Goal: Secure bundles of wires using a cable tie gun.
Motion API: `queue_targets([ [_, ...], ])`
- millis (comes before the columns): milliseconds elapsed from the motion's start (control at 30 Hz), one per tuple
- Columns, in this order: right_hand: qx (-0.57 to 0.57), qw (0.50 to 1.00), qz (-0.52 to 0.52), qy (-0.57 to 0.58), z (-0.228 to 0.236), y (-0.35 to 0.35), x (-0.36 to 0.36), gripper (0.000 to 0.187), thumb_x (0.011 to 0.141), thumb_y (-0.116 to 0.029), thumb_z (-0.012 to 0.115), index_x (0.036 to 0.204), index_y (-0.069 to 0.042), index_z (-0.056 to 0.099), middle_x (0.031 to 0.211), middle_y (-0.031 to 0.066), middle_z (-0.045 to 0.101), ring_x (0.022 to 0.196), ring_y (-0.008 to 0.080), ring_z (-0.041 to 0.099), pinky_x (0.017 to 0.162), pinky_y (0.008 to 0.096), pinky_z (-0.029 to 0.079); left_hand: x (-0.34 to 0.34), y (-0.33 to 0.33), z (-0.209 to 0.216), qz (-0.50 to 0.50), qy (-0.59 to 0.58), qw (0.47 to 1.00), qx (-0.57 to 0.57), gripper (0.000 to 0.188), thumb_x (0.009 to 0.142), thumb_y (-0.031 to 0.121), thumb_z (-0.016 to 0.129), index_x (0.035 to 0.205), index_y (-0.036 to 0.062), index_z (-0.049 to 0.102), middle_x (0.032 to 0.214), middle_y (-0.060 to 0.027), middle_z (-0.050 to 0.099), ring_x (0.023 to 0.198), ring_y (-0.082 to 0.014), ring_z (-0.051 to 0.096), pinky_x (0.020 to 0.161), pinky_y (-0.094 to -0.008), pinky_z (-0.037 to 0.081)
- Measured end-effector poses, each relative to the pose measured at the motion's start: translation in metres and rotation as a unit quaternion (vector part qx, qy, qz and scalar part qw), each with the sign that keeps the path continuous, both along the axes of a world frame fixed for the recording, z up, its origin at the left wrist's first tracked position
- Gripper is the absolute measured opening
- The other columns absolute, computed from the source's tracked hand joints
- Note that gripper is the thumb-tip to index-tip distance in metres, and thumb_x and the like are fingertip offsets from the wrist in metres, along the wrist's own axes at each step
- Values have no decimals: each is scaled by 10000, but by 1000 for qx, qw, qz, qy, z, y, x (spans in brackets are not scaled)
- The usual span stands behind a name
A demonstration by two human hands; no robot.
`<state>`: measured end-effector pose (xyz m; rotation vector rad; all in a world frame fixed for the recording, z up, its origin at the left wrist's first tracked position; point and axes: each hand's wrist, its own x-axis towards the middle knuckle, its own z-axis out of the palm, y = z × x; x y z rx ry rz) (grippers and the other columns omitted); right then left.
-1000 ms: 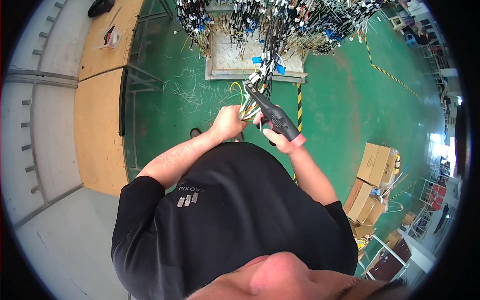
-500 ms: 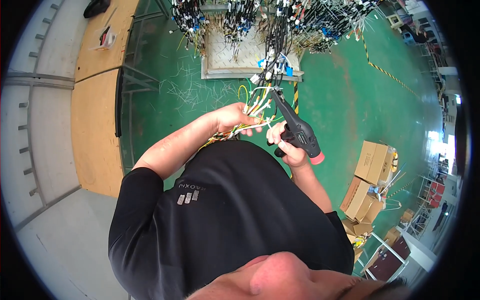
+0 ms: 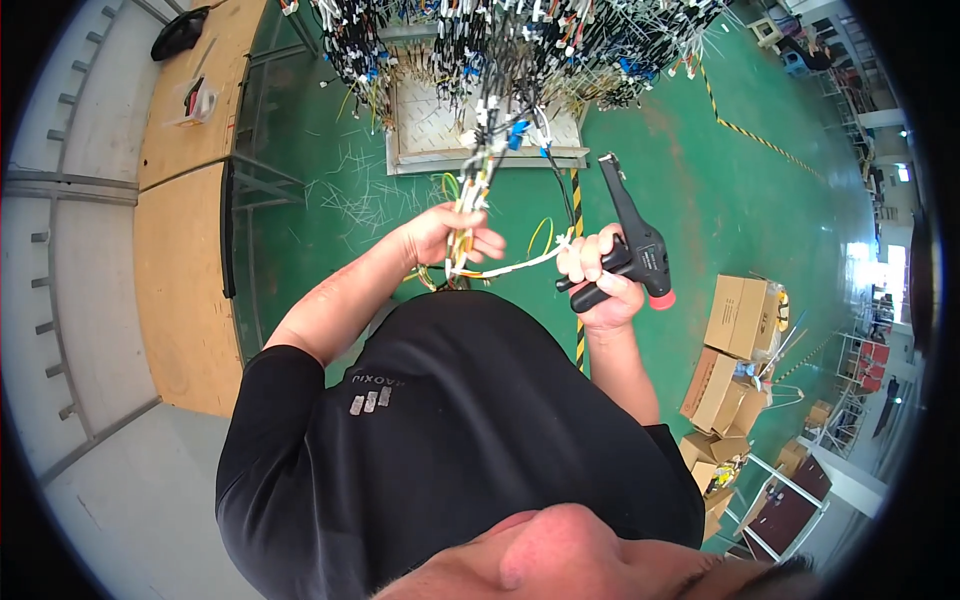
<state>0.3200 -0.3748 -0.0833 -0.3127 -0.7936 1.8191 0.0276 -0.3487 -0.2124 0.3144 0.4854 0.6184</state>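
My left hand (image 3: 440, 235) is closed around a wire harness (image 3: 470, 205), its thumb over a bundle of white, yellow, green and orange wires. The bundle runs up to black wires with white and blue connectors. In my right hand (image 3: 605, 270) is a black cable tie gun (image 3: 640, 235) with a red end knob, its nose pointing up and apart from the wires. A white-sleeved branch (image 3: 520, 266) of the harness stretches across to my right fingertips and seems pinched there. The lower end of the harness is partly hidden at my shirt.
Ahead hangs a dense mass of wire harnesses (image 3: 440, 50) over a pale tray (image 3: 430, 155). White offcuts (image 3: 355, 195) litter the green floor. A wooden table (image 3: 185, 280) stands at left; cardboard boxes (image 3: 738, 315) are at right. Yellow-black tape (image 3: 577, 200) lines the floor.
My right hand has moved right with the cable tie gun, whose nose has come away from the wires. My left hand has shifted slightly left with the harness; the white branch now stretches between the hands.
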Motion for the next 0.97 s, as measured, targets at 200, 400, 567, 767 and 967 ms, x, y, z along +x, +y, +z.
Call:
queue_targets([
  [200,-33,997,66,18,3,-7,-18,383,831,-170,767,1128,-86,540,811,61,573,840,259,612,869,460,509,63,-5,46,-87,-28,988,126,415,862,193,899,1194,42,700,1055,-83,753,999,-234,734,850,-400,608],
  [400,18,997,72,-16,-1,-7,-15,387,836,-178,783,1133,-96,548,824,51,592,837,238,607,842,449,491,52,-9,61,-72,3,995,71,328,924,195,865,1177,46,719,981,-87,743,819,-175,700,690,-307,556],
  [567,24,997,60,-45,-4,-10,-4,384,835,-176,795,1128,-98,559,816,43,595,823,224,604,804,428,473,44,-9,74,-93,24,994,44,279,944,154,849,1158,7,748,899,-71,732,745,-154,697,630,-294,570],
  [767,40,992,31,-114,-1,-18,0,334,848,-151,761,1104,-73,560,823,43,594,803,211,586,782,407,468,53,-21,91,-45,282,936,207,186,939,145,838,1065,29,765,829,-31,714,654,-126,654,602,-286,541],
  [967,148,928,52,-337,-19,-26,17,495,895,-105,663,1368,24,588,1170,133,690,1104,269,679,1062,448,521,49,-28,76,118,597,675,417,254,905,266,830,1021,49,773,991,-237,773,948,-324,794,844,-476,610],
])
